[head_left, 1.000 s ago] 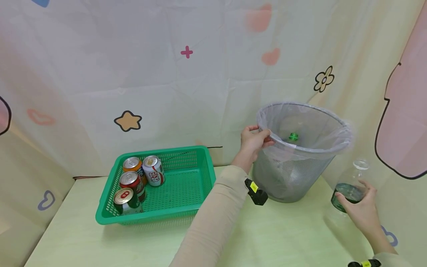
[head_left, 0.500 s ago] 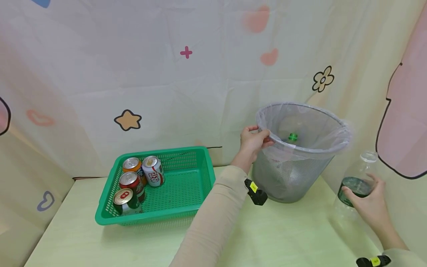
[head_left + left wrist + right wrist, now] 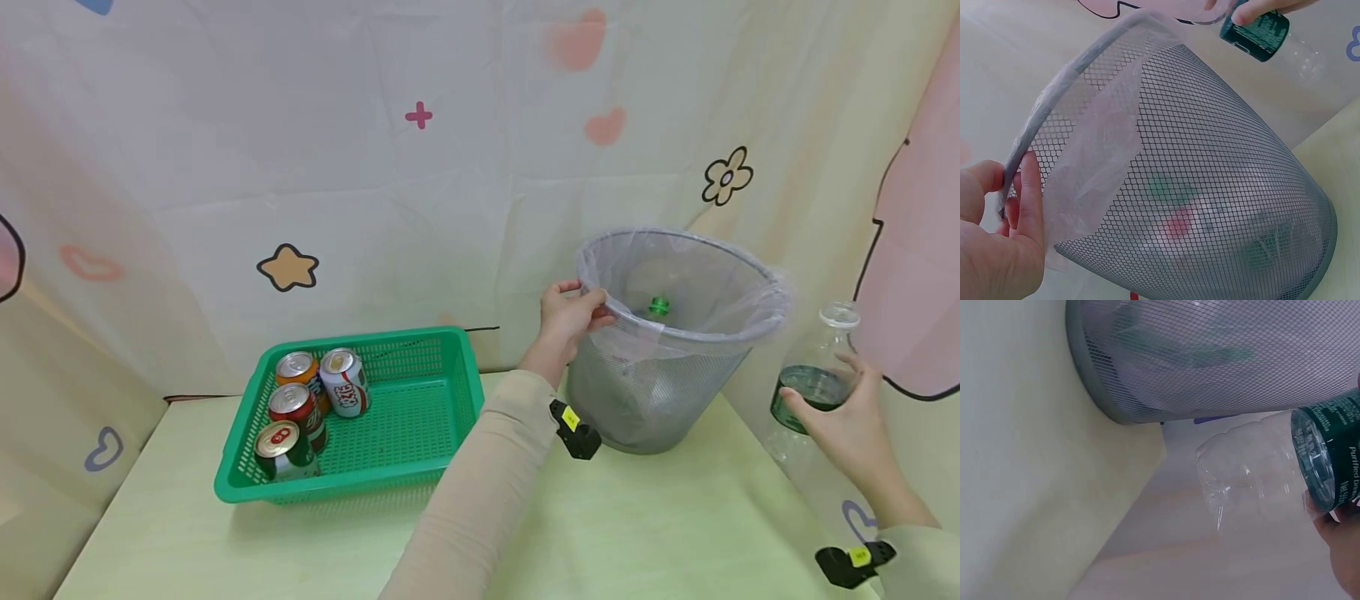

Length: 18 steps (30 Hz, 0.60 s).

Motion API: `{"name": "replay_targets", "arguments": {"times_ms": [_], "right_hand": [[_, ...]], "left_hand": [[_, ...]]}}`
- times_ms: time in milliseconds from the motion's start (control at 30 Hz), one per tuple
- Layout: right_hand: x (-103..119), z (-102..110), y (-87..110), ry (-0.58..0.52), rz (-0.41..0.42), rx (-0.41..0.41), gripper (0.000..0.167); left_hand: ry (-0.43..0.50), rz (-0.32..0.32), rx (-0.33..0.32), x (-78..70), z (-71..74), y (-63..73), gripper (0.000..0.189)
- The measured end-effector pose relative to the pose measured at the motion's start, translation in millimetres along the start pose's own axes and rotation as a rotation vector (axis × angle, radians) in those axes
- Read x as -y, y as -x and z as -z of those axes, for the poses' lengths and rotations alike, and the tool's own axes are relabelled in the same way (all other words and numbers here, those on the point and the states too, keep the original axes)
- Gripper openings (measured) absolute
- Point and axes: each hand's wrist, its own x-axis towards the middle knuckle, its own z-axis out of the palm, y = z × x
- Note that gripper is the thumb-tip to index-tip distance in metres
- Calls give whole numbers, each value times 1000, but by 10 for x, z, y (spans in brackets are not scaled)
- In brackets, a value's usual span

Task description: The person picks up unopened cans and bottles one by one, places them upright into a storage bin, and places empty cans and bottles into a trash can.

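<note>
A grey mesh wastebasket (image 3: 660,400) lined with a thin clear bag stands tilted near the back wall. My left hand (image 3: 572,321) pinches its rim and the bag's edge, thumb on one side and fingers on the other, as the left wrist view shows. Inside, a bottle with a green cap (image 3: 659,306) pokes up. To the right of the wastebasket, my right hand (image 3: 855,417) grips a clear plastic bottle (image 3: 813,387) round its dark green label (image 3: 1335,447). This bottle is capless at the top and held upright above the table, apart from the basket.
On the left of the table sits a green plastic basket (image 3: 405,425). Several drink cans (image 3: 345,383) stand at its left end. A patterned curtain (image 3: 420,208) hangs behind the pale table (image 3: 622,525) and along its sides.
My right hand has lifted the plastic bottle upward and moved it rightward, away from the tabletop. My left hand has stayed on the wastebasket rim.
</note>
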Motion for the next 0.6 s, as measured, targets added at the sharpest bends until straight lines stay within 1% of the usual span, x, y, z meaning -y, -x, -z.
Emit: {"name": "replay_targets", "arguments": {"times_ms": [100,267,433,600], "right_hand": [[72,53,-60,11,-12,20,82],[175,105,-125,2,-65,38,84],[228,145,-171,29,-70,20,85],[262,181,-206,71,-73,29,87]], "left_hand": [[1,4,0,-7,0,0,34],[-2,9,-2,-11,0,10,34],[-5,10,-5,-13,2,10,34],[-2,12,-8,-19,2,11,34]]}}
